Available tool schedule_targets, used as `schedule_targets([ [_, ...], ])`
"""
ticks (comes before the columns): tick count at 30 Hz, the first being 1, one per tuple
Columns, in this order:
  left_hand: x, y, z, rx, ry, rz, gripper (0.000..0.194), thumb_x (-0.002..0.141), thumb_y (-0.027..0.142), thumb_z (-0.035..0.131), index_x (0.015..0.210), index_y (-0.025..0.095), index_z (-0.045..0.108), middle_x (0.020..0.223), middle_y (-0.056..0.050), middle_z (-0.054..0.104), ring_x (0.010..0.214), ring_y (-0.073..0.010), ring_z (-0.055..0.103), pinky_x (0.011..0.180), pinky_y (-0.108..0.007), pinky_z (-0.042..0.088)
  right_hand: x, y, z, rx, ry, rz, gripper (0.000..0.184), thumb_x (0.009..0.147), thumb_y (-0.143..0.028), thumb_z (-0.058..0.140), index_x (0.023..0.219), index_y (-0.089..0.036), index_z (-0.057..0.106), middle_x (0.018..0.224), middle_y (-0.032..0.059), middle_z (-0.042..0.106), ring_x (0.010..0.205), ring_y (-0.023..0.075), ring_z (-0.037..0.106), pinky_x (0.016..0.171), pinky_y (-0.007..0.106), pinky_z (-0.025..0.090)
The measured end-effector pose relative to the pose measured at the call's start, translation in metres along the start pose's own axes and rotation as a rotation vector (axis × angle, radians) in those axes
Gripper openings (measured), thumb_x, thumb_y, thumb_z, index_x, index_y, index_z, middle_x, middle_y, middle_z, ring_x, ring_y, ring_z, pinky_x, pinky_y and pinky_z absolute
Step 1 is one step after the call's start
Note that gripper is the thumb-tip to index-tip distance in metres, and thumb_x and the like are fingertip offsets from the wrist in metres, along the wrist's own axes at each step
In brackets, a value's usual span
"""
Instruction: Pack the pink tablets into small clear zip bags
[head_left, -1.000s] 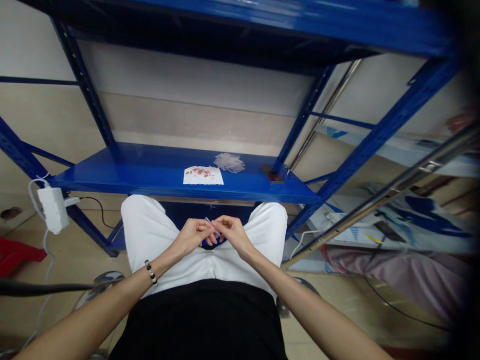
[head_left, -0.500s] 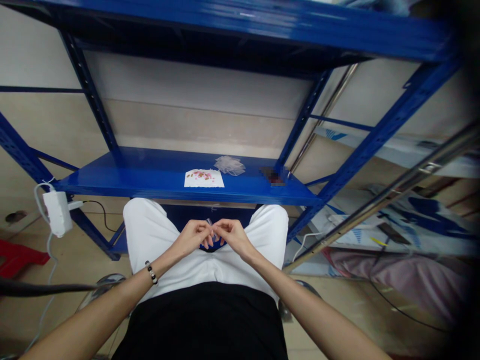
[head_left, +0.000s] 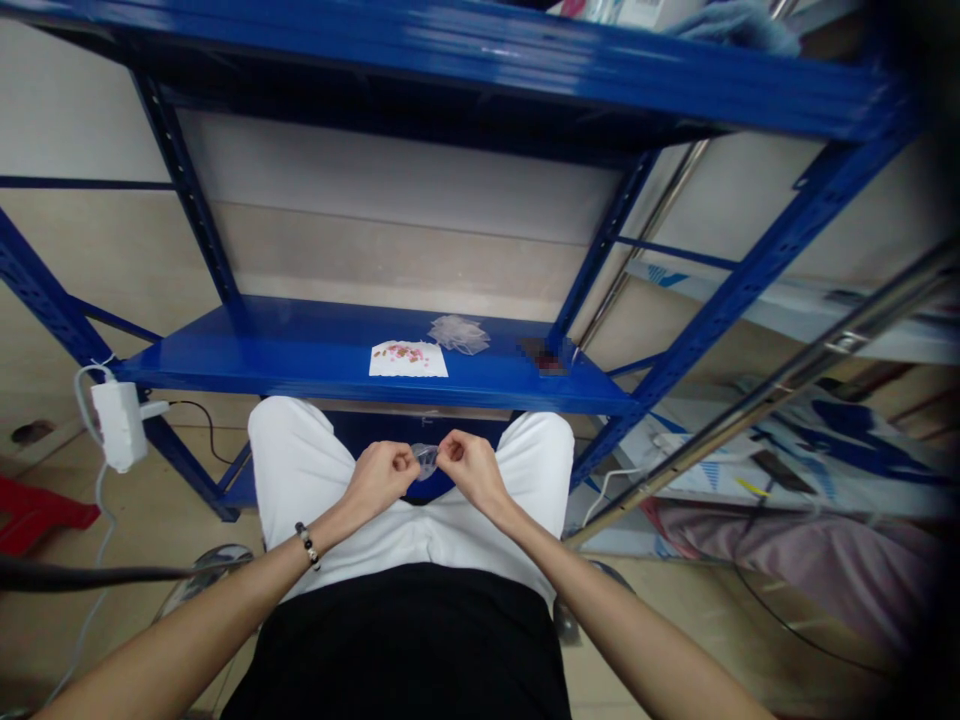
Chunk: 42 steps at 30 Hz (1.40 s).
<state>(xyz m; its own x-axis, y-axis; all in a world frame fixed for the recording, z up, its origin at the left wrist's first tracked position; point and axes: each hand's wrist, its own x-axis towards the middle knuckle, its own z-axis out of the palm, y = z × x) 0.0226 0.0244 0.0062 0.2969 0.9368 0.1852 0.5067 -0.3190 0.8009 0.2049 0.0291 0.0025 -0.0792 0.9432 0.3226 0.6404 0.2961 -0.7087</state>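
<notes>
Between my two hands, above my lap, a small clear plastic bag (head_left: pixel 425 457) is stretched. My left hand (head_left: pixel 382 472) pinches its left side, with the fingers curled in. On the other side, my right hand (head_left: pixel 469 465) pinches the right edge between thumb and fingers. Beyond them, on the blue shelf (head_left: pixel 300 350), lies a white paper (head_left: pixel 382 368) with several small pink and brown pieces (head_left: pixel 409 352) scattered over it. A loose pile of clear plastic bags (head_left: pixel 460 334) sits right behind the paper's right corner.
A dark, blurred-out item (head_left: pixel 546 356) lies at the shelf's right end. The shelf's front edge runs just past my knees. At left, a white power strip (head_left: pixel 120 425) hangs by the rack post. A metal pole (head_left: pixel 750 400) and covered shelves stand at right.
My hands have drawn apart slightly, and the clear bag now shows spread between them. Before, the fingertips were together and hid most of it. The view has tilted a little.
</notes>
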Motion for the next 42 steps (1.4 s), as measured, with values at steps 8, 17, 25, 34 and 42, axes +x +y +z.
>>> schedule_targets([
  [8, -0.011, 0.005, 0.008, -0.046, -0.026, 0.081, 0.019, 0.077, 0.021, 0.054, 0.059, 0.016, 0.057, 0.052, 0.003, 0.055, 0.049, -0.0103, 0.047, 0.052, -0.022, 0.03, -0.006, -0.002, 0.012, 0.422, -0.253, 0.094, 0.025, 0.072, -0.02, 0.055, 0.097, -0.02, 0.058, 0.072, -0.0022, 0.06, 0.053, 0.0123, 0.059, 0.04, 0.019, 0.045],
  [17, 0.007, -0.015, 0.001, -0.381, 0.149, -0.063, 0.021, 0.086, 0.035, 0.057, 0.077, 0.016, 0.062, 0.08, -0.007, 0.07, 0.075, -0.0178, 0.066, 0.059, -0.023, 0.047, 0.01, 0.001, -0.009, 0.646, -0.098, 0.218, 0.031, 0.073, -0.035, 0.064, 0.097, -0.018, 0.055, 0.075, -0.0024, 0.06, 0.043, 0.0154, 0.064, 0.025, 0.015, 0.035],
  [25, 0.013, -0.026, -0.005, -0.995, -0.086, -0.366, 0.029, 0.086, 0.032, 0.065, 0.108, 0.012, 0.064, 0.109, -0.018, 0.069, 0.087, -0.0252, 0.072, 0.064, -0.029, 0.057, 0.01, -0.002, -0.015, 0.791, -0.096, 0.25, 0.036, 0.07, -0.034, 0.07, 0.1, -0.017, 0.058, 0.075, -0.0014, 0.065, 0.042, 0.0129, 0.063, 0.027, 0.014, 0.028],
  [34, 0.024, -0.025, -0.004, -0.948, -0.149, -0.318, 0.035, 0.085, 0.042, 0.068, 0.097, 0.009, 0.068, 0.098, -0.016, 0.071, 0.082, -0.0233, 0.073, 0.053, -0.024, 0.057, 0.015, 0.001, -0.019, 0.743, -0.157, 0.237, 0.044, 0.071, -0.031, 0.069, 0.111, -0.02, 0.054, 0.071, -0.005, 0.059, 0.043, 0.013, 0.063, 0.027, 0.013, 0.027],
  [42, 0.02, -0.022, -0.002, -0.902, -0.118, -0.291, 0.034, 0.078, 0.032, 0.077, 0.101, 0.008, 0.068, 0.092, -0.015, 0.072, 0.074, -0.0191, 0.071, 0.054, -0.021, 0.055, 0.016, 0.002, -0.022, 0.711, -0.225, 0.175, 0.061, 0.075, -0.03, 0.058, 0.132, -0.028, 0.037, 0.078, -0.0057, 0.06, 0.052, 0.013, 0.064, 0.036, 0.016, 0.043],
])
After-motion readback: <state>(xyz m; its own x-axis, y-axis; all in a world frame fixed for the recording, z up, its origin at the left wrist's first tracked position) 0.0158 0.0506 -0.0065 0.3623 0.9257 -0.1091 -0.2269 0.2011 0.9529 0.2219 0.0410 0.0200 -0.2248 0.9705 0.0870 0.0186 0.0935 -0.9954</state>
